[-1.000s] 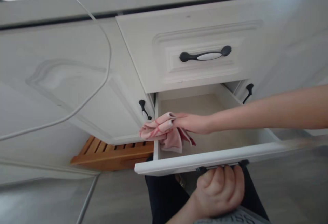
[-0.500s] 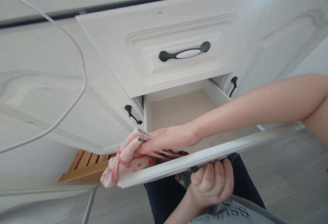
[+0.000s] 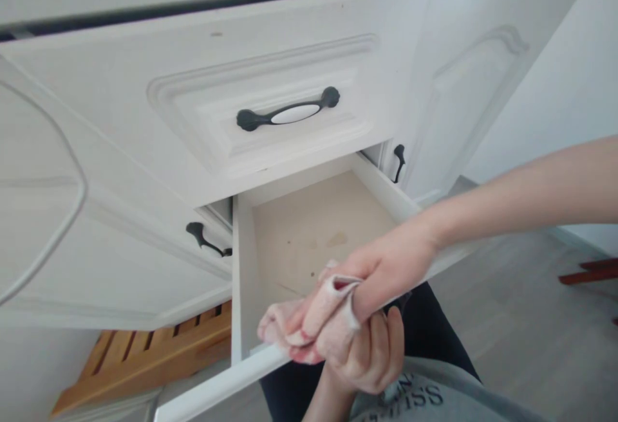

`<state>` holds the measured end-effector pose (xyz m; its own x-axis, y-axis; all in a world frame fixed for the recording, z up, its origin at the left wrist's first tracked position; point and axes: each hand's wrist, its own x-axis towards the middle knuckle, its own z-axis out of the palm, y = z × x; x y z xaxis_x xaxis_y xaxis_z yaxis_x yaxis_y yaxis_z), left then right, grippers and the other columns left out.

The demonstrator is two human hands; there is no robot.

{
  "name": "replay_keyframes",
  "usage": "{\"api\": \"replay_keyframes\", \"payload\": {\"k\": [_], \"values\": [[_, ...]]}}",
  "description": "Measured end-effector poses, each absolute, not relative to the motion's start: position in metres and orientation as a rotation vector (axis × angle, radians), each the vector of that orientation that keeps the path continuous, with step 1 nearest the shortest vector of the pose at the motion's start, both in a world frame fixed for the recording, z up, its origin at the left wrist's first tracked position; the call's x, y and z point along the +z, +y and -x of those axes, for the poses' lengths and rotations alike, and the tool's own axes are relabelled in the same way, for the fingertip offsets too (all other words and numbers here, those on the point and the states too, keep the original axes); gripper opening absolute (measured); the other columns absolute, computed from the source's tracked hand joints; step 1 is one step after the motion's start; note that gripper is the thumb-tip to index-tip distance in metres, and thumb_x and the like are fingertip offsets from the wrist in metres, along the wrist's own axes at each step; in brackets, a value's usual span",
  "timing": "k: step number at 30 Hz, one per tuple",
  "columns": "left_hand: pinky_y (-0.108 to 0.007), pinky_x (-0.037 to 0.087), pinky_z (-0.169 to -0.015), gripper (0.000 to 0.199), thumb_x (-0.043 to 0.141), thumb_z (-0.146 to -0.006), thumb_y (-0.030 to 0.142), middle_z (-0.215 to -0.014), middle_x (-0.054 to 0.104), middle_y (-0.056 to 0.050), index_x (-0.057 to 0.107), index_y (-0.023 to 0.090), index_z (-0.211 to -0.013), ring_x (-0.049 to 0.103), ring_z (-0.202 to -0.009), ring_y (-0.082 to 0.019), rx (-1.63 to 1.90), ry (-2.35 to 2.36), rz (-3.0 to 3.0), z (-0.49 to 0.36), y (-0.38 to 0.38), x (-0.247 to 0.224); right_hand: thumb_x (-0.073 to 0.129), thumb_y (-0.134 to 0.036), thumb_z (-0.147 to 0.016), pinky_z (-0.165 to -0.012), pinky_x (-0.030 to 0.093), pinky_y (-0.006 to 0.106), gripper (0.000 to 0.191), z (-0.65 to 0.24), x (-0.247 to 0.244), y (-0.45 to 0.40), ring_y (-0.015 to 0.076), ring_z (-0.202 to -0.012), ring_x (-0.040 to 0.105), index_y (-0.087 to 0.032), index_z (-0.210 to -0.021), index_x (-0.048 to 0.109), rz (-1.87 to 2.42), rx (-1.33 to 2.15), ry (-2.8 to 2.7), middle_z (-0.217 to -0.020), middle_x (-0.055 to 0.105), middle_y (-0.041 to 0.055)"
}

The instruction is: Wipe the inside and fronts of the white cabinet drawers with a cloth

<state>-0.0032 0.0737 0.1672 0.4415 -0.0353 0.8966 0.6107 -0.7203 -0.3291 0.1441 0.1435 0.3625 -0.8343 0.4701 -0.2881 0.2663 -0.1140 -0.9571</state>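
My right hand [image 3: 393, 264] is closed on a bunched pink-and-white cloth [image 3: 321, 325], which is folded over the top edge of the pulled-out drawer's front panel [image 3: 222, 383]. Below it, my left hand [image 3: 374, 354] has its fingers wrapped at the outer face of that panel, around the drawer handle. Most of that handle is hidden behind the hands and cloth. Inside the white drawer [image 3: 309, 216] the beige bottom shows a few small dark specks and a faint stain.
Above is a closed drawer with a black-and-white handle [image 3: 290, 113]. Cabinet doors with similar handles flank the drawer. A white cable [image 3: 80, 197] hangs at left, over a slatted wooden piece [image 3: 159, 351]. Reddish-brown legs [image 3: 586, 272] stand at the right edge.
My right hand has slid the cloth rightward along the front panel's edge, from its left end to just above my left hand. The view has shifted; my left hand keeps its grip.
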Motion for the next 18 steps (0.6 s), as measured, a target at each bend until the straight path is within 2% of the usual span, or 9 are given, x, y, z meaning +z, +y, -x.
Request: {"api": "replay_keyframes", "payload": {"k": [4,7,11,14,18], "values": [[-0.033,0.045,-0.086,0.024,0.073,-0.070,0.022,-0.086,0.070,-0.004,0.078,0.020,-0.094,0.059,-0.083,-0.016,-1.322,-0.487,2.080,0.001,0.073,0.172,0.069,-0.025,-0.087,-0.106,0.045,0.024,0.027,-0.202,0.379,0.133,0.0178,-0.121,0.062,-0.014,-0.112,0.073,1.035,2.115,-1.953,-0.116,0.072,0.0055],[-0.031,0.045,-0.082,0.022,0.071,-0.072,0.020,-0.082,0.071,-0.002,0.078,0.019,-0.093,0.059,-0.080,-0.015,-1.299,-0.531,2.127,0.000,0.071,0.175,0.071,-0.028,-0.086,-0.100,0.048,0.023,0.020,-0.239,0.385,0.127,0.0176,-0.108,0.065,-0.013,-0.098,0.074,1.281,1.970,-1.982,-0.106,0.073,0.0047],[-0.031,0.044,-0.078,0.022,0.073,-0.073,0.021,-0.077,0.072,0.000,0.077,0.019,-0.094,0.060,-0.076,-0.014,-1.293,-0.571,2.149,0.000,0.067,0.176,0.065,-0.028,-0.089,-0.089,0.048,0.020,0.015,-0.266,0.392,0.115,0.0125,-0.090,0.062,-0.014,-0.087,0.072,1.432,1.736,-2.089,-0.096,0.070,0.0021],[-0.030,0.044,-0.080,0.024,0.077,-0.072,0.022,-0.078,0.074,0.000,0.077,0.020,-0.096,0.062,-0.077,-0.014,-1.279,-0.606,2.154,0.000,0.065,0.175,0.059,-0.026,-0.093,-0.088,0.045,0.018,0.018,-0.272,0.395,0.105,0.0094,-0.088,0.060,-0.016,-0.090,0.073,1.456,1.586,-2.174,-0.099,0.070,0.0004],[-0.031,0.044,-0.085,0.022,0.065,-0.081,0.017,-0.075,0.074,0.000,0.079,0.023,-0.098,0.061,-0.079,-0.015,-1.320,-0.644,2.113,-0.002,0.064,0.173,0.067,-0.032,-0.088,-0.087,0.048,0.021,0.019,-0.288,0.389,0.090,0.0129,-0.092,0.063,-0.021,-0.101,0.076,1.549,1.421,-2.128,-0.102,0.071,-0.0001]]}}
